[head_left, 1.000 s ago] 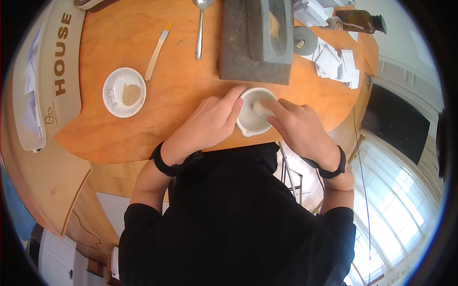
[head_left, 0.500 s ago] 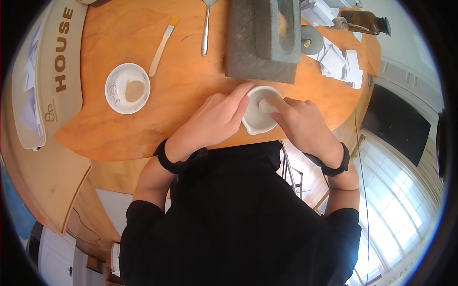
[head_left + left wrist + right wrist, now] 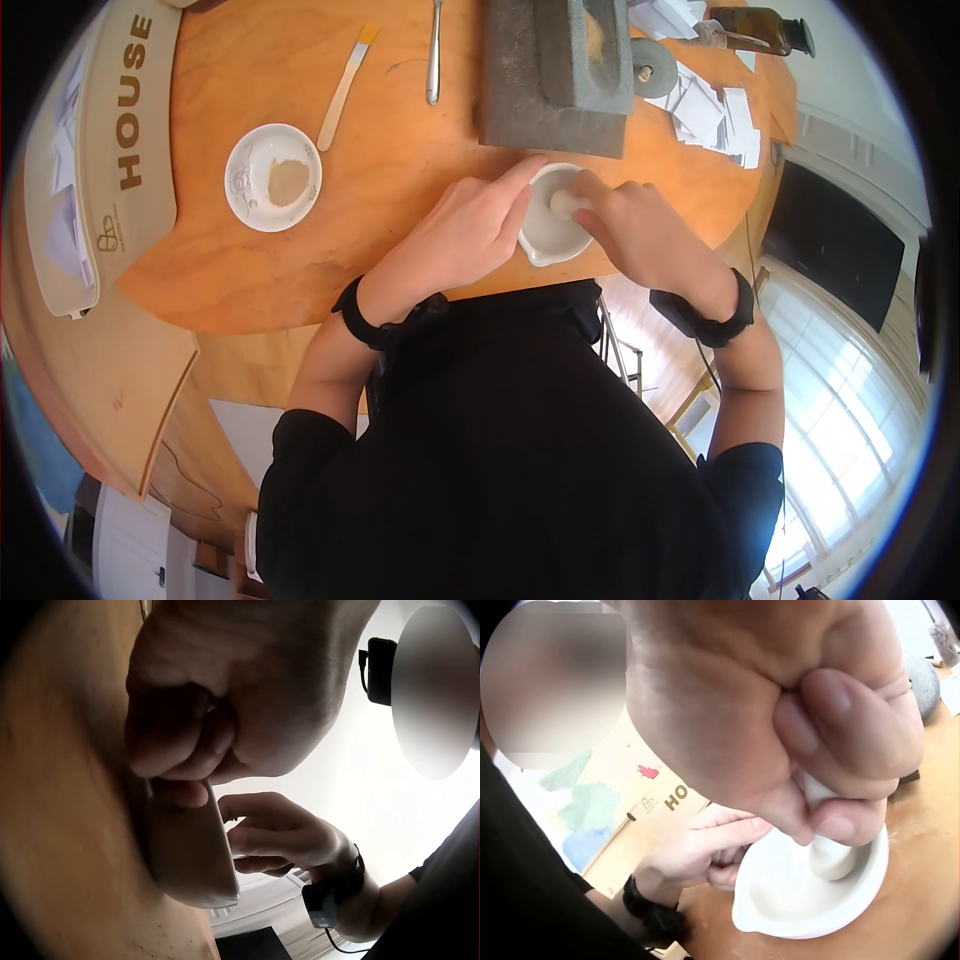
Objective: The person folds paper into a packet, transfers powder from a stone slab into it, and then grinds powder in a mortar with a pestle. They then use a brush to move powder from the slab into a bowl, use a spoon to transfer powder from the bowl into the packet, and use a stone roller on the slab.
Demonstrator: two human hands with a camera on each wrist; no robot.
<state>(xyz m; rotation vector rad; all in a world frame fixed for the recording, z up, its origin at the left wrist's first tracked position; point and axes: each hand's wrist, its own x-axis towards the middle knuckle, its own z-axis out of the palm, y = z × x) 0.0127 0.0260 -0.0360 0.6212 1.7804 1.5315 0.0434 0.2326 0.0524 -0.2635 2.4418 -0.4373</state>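
A white mortar [image 3: 541, 240] with a pouring lip stands near the table's front edge. My left hand [image 3: 472, 232] holds it from the left, thumb and forefinger along the rim; in the left wrist view the other fingers are curled, and one fingertip presses the mortar's outer wall [image 3: 191, 859]. Inside the mortar is a white pestle [image 3: 832, 862], gripped by my right hand [image 3: 648, 232] with fingers wrapped round its shaft. The rounded pestle head rests against the inner wall, on the side away from the lip. Pale residue coats the mortar's inside.
To the left are a white bowl [image 3: 240, 205] of tan powder [image 3: 289, 183], a flat brush [image 3: 345, 95] and a spoon handle [image 3: 433, 60]. Behind the mortar sits a grey stone trough [image 3: 550, 135]; right of it, a stone disc [image 3: 652, 70], paper pieces [image 3: 700, 112] and a brown bottle [image 3: 745, 28].
The pestle has shifted slightly toward the mortar's far right side, the right hand with it. The left hand keeps its hold. The whole head view has drifted a little.
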